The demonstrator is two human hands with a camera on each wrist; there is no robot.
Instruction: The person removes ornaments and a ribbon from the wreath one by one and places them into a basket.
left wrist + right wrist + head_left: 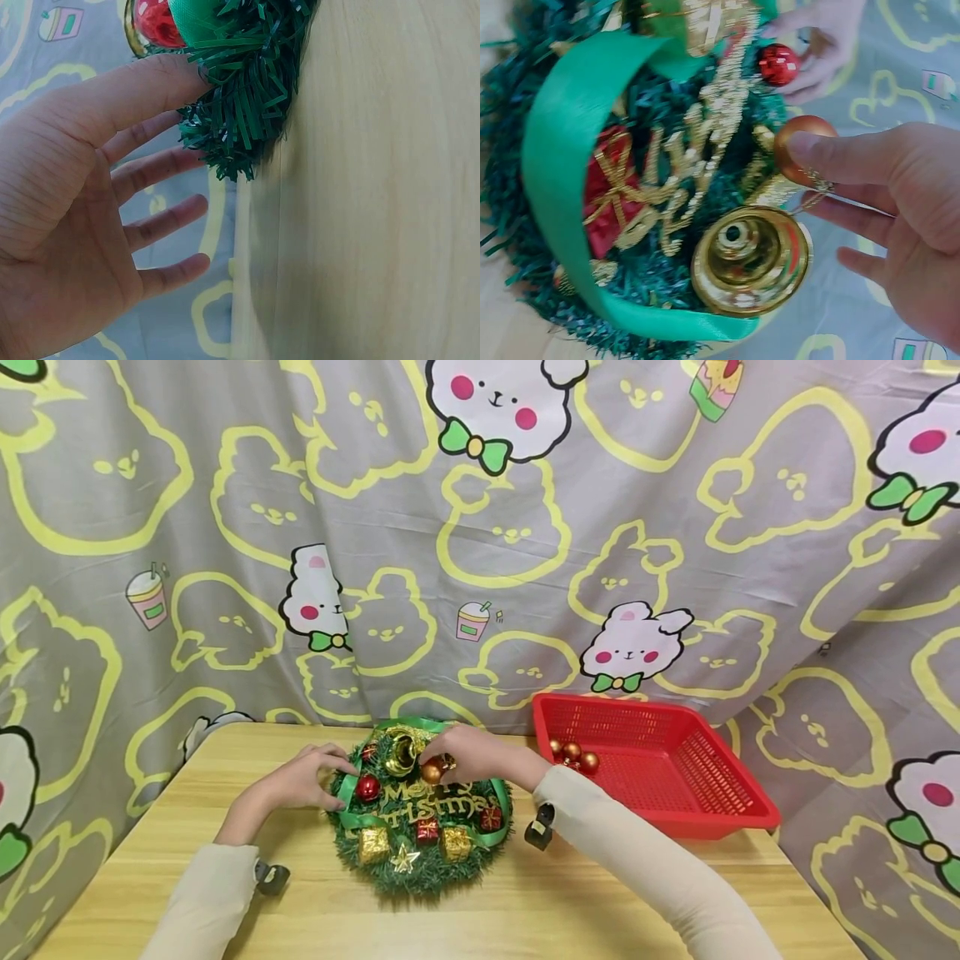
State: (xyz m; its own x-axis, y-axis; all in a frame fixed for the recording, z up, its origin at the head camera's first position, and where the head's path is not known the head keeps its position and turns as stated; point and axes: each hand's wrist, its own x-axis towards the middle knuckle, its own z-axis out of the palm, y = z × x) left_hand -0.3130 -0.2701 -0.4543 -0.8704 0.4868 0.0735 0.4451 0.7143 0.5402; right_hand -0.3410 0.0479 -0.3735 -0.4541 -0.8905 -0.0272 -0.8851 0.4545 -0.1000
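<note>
A green tinsel wreath (423,881) lies on the table with gold "Merry Christmas" lettering (435,808), green ribbon (551,165), small gift boxes and a red ball (367,788). My right hand (468,753) pinches a copper-coloured ball (805,150) between thumb and fingers over the wreath's upper part; a thin gold cord hangs by it. Close to that ball is a gold bell (750,259). My left hand (303,777) is at the wreath's left rim, thumb touching the tinsel (247,97), other fingers loosely extended; some fingertips are hidden behind the tinsel.
A red plastic basket (652,760) stands to the right at the back of the table, with several copper-coloured balls (588,762) in its left end. Behind the wooden table (570,910) hangs a grey curtain (405,527) with cartoon prints.
</note>
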